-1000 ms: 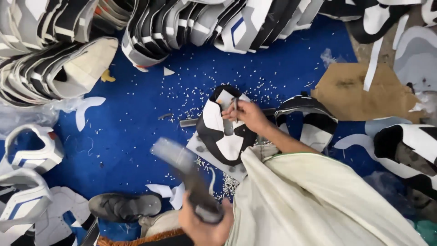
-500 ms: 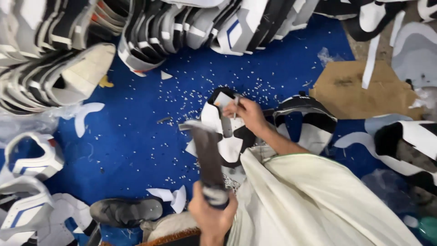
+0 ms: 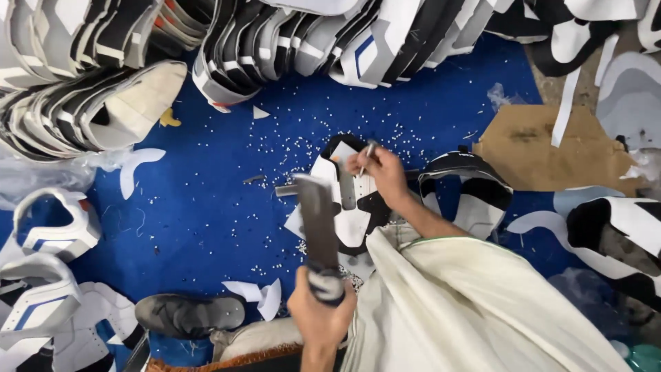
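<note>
My right hand (image 3: 382,176) pinches a thin metal punch (image 3: 368,153) and stands it upright on a black-and-white shoe upper piece (image 3: 351,224) lying on the blue floor mat (image 3: 206,207). My left hand (image 3: 320,317), low in the view, grips the handle of a long flat dark striking bar (image 3: 317,220). The bar points away from me, with its far end just left of the punch and over the piece's left edge. A cream-coloured garment (image 3: 468,303) covers my lap beside the piece.
Rows of stacked shoe uppers (image 3: 275,41) line the far edge, and another stack (image 3: 76,110) fills the left. More uppers lie at right (image 3: 468,186) and lower left (image 3: 48,227). A cardboard sheet (image 3: 551,151) lies right. A dark shoe (image 3: 189,313) rests near me. Small white punch scraps (image 3: 310,124) litter the mat.
My left hand has swung the dark bar from a leftward tilt up and rightward, so it now points straight toward the punch. My right hand has kept the punch on the piece.
</note>
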